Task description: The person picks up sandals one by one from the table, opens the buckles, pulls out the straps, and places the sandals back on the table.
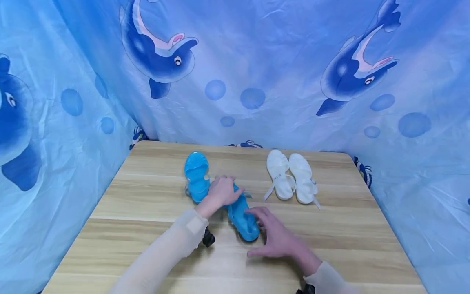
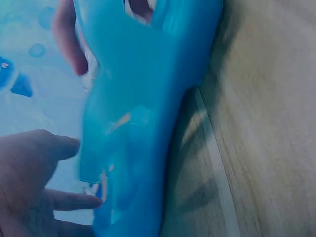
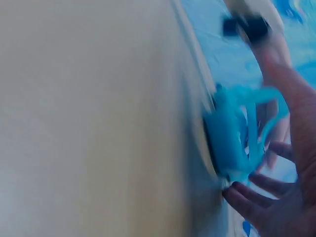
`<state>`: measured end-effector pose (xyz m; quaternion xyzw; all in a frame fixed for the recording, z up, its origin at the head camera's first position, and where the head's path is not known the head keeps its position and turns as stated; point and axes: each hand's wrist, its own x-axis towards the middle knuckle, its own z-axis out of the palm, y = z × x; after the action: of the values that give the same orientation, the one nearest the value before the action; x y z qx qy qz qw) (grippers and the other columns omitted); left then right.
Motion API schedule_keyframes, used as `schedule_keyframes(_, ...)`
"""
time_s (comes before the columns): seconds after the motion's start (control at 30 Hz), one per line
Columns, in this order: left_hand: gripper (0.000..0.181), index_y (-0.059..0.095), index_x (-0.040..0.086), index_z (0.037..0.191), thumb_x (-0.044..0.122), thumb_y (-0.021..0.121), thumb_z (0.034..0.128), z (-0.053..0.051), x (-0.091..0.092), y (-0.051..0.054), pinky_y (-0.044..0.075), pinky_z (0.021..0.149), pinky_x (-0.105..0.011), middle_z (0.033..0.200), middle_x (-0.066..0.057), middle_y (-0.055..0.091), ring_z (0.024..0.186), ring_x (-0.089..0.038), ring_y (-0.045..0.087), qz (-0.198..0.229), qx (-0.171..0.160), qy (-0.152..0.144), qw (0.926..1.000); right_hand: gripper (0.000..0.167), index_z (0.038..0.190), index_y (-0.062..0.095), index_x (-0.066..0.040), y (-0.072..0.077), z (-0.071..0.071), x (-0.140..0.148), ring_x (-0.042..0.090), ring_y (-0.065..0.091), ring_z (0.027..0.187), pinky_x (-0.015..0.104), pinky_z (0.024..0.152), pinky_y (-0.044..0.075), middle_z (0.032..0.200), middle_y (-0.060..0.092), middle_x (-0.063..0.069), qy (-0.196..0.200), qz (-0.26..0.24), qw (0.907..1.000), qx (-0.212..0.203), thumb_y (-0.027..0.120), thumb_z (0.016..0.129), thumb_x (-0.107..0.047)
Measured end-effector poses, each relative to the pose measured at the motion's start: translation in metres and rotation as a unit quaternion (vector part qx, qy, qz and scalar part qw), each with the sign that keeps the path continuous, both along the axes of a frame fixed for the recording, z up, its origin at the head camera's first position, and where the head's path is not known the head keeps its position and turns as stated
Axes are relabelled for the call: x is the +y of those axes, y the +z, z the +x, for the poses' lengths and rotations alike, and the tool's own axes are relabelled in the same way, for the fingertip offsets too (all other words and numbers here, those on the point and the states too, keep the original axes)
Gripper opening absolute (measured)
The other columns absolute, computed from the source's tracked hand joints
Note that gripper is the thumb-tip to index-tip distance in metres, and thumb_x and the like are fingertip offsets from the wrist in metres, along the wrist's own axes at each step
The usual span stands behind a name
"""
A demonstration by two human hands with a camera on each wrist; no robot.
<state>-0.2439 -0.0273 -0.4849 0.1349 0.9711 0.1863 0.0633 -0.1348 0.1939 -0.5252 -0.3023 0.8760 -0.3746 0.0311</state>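
Two blue sandals lie on the wooden table, the left one upright in view and the right one angled toward the near edge. My left hand is over the far end of the angled sandal. In the left wrist view, this hand's fingers reach down to the blue sandal, extended rather than wrapped round it. Beside the sandal's near end is my right hand, thumb and fingers spread apart. The right wrist view shows the right hand with its fingertips close to the blue sandal; contact is unclear.
A pair of white sandals lies side by side at the back right of the wooden table. Blue sheeting with dolphins hangs behind the table and along both sides. Dark bands are on both wrists.
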Motion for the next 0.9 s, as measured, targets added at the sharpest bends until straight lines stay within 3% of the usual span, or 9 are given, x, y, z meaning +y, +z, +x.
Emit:
schedule_keyframes(0.1,0.064,0.063,0.007,0.145,0.057,0.057,0.1051,-0.009,0.006,0.001,0.053,0.105,-0.061,0.144,-0.025,0.06,0.136,-0.048,0.051,-0.055,-0.034,0.025,0.9976,0.104,0.161,0.04,-0.02,-0.003,0.007,-0.011,0.027,0.057,0.137,0.048,0.109,0.056,0.157,0.045,0.011,-0.018,0.043,0.9988,0.013,0.096,0.076,-0.045)
schedule_keyframes(0.23,0.059,0.07,0.005,0.133,0.056,0.059,0.1052,-0.019,0.01,0.002,0.054,0.1,-0.062,0.138,-0.025,0.06,0.133,-0.049,0.049,-0.047,-0.039,0.046,0.9971,0.087,0.154,0.049,-0.022,-0.007,0.003,-0.022,0.027,0.061,0.132,0.048,0.109,0.056,0.15,0.05,0.01,-0.054,0.051,0.9967,0.034,0.095,0.081,-0.031)
schedule_keyframes(0.33,0.053,0.072,0.004,0.126,0.051,0.06,0.1058,-0.029,0.013,0.006,0.055,0.1,-0.062,0.136,-0.024,0.061,0.132,-0.048,0.05,-0.035,-0.034,0.035,0.9982,0.083,0.149,0.053,-0.02,-0.005,-0.004,-0.025,0.028,0.061,0.128,0.049,0.107,0.057,0.144,0.053,0.011,-0.064,0.053,0.996,0.032,0.097,0.079,-0.028)
schedule_keyframes(0.4,0.049,0.073,0.004,0.124,0.048,0.062,0.1054,-0.04,0.014,0.01,0.054,0.101,-0.062,0.134,-0.022,0.063,0.13,-0.046,0.051,-0.018,-0.027,0.028,0.9991,0.08,0.147,0.054,-0.018,-0.001,-0.011,-0.027,0.03,0.061,0.128,0.051,0.107,0.057,0.143,0.053,0.013,-0.071,0.053,0.9959,0.02,0.096,0.079,-0.027)
schedule_keyframes(0.5,0.046,0.074,0.004,0.126,0.044,0.065,0.1044,-0.064,0.007,0.021,0.052,0.105,-0.059,0.134,-0.019,0.068,0.13,-0.043,0.054,0.016,-0.009,0.028,0.9994,0.079,0.146,0.054,-0.018,0.012,-0.033,-0.036,0.032,0.06,0.129,0.052,0.107,0.057,0.145,0.053,0.015,-0.085,0.059,0.9946,0.012,0.096,0.08,-0.027)
schedule_keyframes(0.6,0.043,0.076,0.006,0.126,0.04,0.066,0.1028,-0.089,-0.002,0.024,0.054,0.105,-0.054,0.135,-0.015,0.07,0.133,-0.042,0.055,0.044,0.009,0.031,0.9985,0.081,0.147,0.053,-0.018,0.02,-0.056,-0.048,0.035,0.06,0.131,0.052,0.108,0.056,0.148,0.052,0.016,-0.105,0.06,0.9926,0.01,0.096,0.08,-0.027)
schedule_keyframes(0.73,0.039,0.076,0.008,0.128,0.035,0.067,0.1016,-0.113,-0.014,0.014,0.051,0.111,-0.052,0.139,-0.014,0.07,0.139,-0.042,0.052,0.055,0.009,0.017,0.9983,0.083,0.148,0.052,-0.016,0.017,-0.076,-0.064,0.035,0.061,0.129,0.052,0.108,0.056,0.147,0.051,0.018,-0.123,0.077,0.9893,0.009,0.096,0.079,-0.03)
schedule_keyframes(0.9,0.034,0.076,0.012,0.13,0.031,0.068,0.1026,-0.121,-0.015,0.0,0.047,0.117,-0.055,0.139,-0.012,0.07,0.141,-0.041,0.052,0.023,0.009,-0.008,0.9997,0.084,0.152,0.049,-0.013,0.002,-0.09,-0.077,0.033,0.06,0.13,0.05,0.111,0.054,0.147,0.049,0.019,-0.117,0.095,0.9886,0.007,0.092,0.083,-0.035)
